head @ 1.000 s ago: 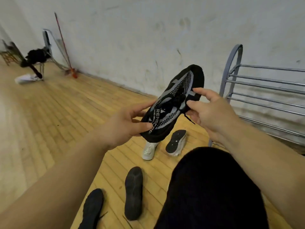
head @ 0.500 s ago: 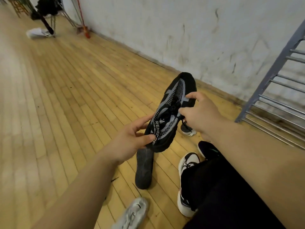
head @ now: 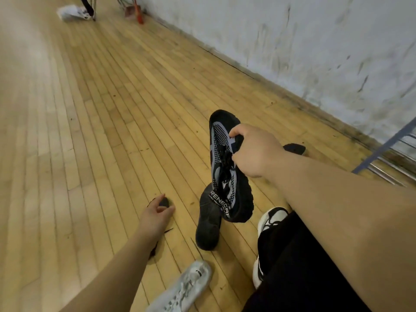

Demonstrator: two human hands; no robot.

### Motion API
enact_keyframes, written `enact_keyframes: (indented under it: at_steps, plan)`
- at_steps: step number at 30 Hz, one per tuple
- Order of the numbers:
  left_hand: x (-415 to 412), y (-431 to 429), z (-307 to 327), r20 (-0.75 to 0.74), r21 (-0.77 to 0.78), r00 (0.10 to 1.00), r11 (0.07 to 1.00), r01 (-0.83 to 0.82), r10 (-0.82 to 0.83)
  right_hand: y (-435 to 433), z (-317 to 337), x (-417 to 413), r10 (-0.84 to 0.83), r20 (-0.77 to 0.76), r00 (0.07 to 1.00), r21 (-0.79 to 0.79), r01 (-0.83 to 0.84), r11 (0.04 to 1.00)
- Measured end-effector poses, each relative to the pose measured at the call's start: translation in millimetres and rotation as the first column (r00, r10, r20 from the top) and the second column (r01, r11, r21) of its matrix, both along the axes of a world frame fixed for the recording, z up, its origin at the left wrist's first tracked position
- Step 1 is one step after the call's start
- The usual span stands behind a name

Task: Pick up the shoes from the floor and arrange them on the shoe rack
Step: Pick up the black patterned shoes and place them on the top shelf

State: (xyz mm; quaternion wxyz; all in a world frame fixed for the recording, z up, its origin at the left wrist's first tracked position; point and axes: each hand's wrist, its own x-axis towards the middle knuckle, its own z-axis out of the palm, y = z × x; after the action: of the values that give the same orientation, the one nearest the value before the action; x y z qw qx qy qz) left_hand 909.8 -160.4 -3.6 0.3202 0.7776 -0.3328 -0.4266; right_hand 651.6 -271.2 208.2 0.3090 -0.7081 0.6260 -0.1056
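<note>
My right hand (head: 254, 152) grips a black-and-grey mesh shoe (head: 221, 167) by its lace area and holds it toe-up above the wooden floor. Down at the floor, my left hand (head: 156, 213) has its fingers spread over the toe of a black shoe (head: 164, 202), most of which my forearm hides. Below the held shoe, another black shoe (head: 207, 228) lies sole-up. A light grey sneaker (head: 188, 285) lies at the bottom. A black-and-white sneaker (head: 271, 218) shows beside my black trouser leg. A further black shoe (head: 293, 148) lies behind my right hand. The grey metal shoe rack (head: 382, 153) stands at the right edge.
A stained white wall (head: 292, 41) runs along the right. At the far top stand a red-handled broom (head: 137, 12) and a white bag (head: 72, 12) near chair legs. Open wooden floor stretches to the left.
My left hand let go of the held shoe and dropped to the black shoe on the floor. The right hand alone holds the shoe now. The view tilted down and left.
</note>
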Motion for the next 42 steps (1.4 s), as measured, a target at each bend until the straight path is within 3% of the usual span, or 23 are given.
enact_keyframes:
  at_steps: [6, 10, 13, 17, 20, 22, 24, 26, 29, 35, 39, 42]
  plan:
    - [43, 27, -78, 0.271, 0.249, 0.955, 0.967, 0.047, -0.116, -5, -5, 48, 0.177, -0.04, 0.983, 0.006, -0.177, 0.984]
    - [75, 40, -127, 0.318, 0.448, 0.911, 0.888, 0.1, -0.263, -8, -18, 62, 0.24, 0.002, 0.971, 0.04, -0.24, 0.97]
    - [82, 46, -150, 0.336, 0.539, 0.863, 0.829, 0.152, -0.377, -12, -23, 62, 0.251, -0.057, 0.966, 0.044, -0.248, 0.968]
    - [92, 55, -172, 0.438, 0.55, 0.798, 0.826, 0.126, -0.413, -18, -29, 61, 0.248, -0.077, 0.966, 0.072, -0.243, 0.967]
    - [98, 53, -163, 0.479, 0.401, 0.826, 0.911, 0.096, -0.298, -17, -32, 61, 0.259, -0.091, 0.961, 0.086, -0.252, 0.964]
    - [88, 43, -145, 0.344, 0.215, 0.931, 0.976, 0.046, -0.119, -15, -31, 61, 0.264, -0.112, 0.958, 0.098, -0.254, 0.962]
    - [68, 27, -119, 0.046, 0.056, 0.991, 0.99, -0.129, 0.127, -14, -29, 61, 0.249, -0.136, 0.959, 0.104, -0.236, 0.966]
    - [46, 15, -91, -0.36, 0.023, 0.876, 0.941, -0.336, 0.322, -16, -28, 61, 0.223, -0.141, 0.965, 0.099, -0.21, 0.973]
    - [8, 6, -49, -0.75, 0.011, 0.608, 0.924, -0.381, 0.26, -18, -27, 61, 0.17, -0.111, 0.979, 0.1, -0.159, 0.982]
    - [-48, -20, 49, -0.897, -0.259, 0.418, 0.936, -0.237, -0.142, -24, -3, 39, 0.056, -0.155, 0.986, -0.015, -0.059, 0.998]
    - [-70, -43, 110, -0.814, -0.453, 0.449, 0.887, -0.093, -0.369, -18, 30, 2, -0.112, 0.035, 0.993, -0.105, 0.115, 0.988]
    - [-96, -62, 149, -0.77, -0.523, 0.434, 0.852, -0.007, -0.469, -3, 62, -32, -0.215, 0.264, 0.94, -0.185, 0.268, 0.946]
